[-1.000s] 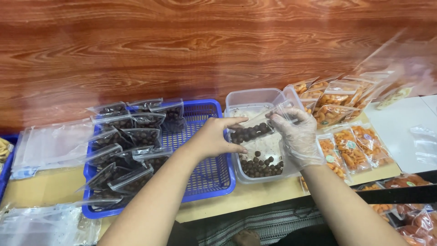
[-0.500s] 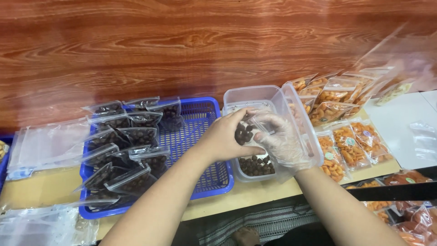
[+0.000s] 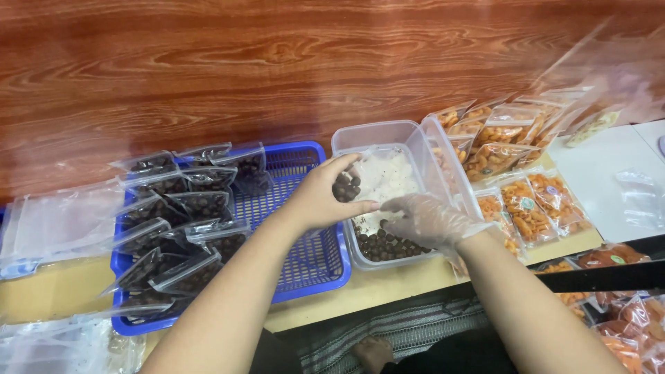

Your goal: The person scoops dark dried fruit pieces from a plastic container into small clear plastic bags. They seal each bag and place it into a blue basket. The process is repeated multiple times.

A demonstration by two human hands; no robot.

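glossy red-brown wood wall [image 3: 208,69], clear plastic tub [image 3: 415,142], blue plastic mesh basket [image 3: 305,235]

Blurred packets [image 3: 609,90], top right

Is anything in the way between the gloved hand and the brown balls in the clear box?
Nothing visible is. The right hand hovers just above the brown balls in the clear box. The left hand, holding a small bag of balls, is beside it, not between.
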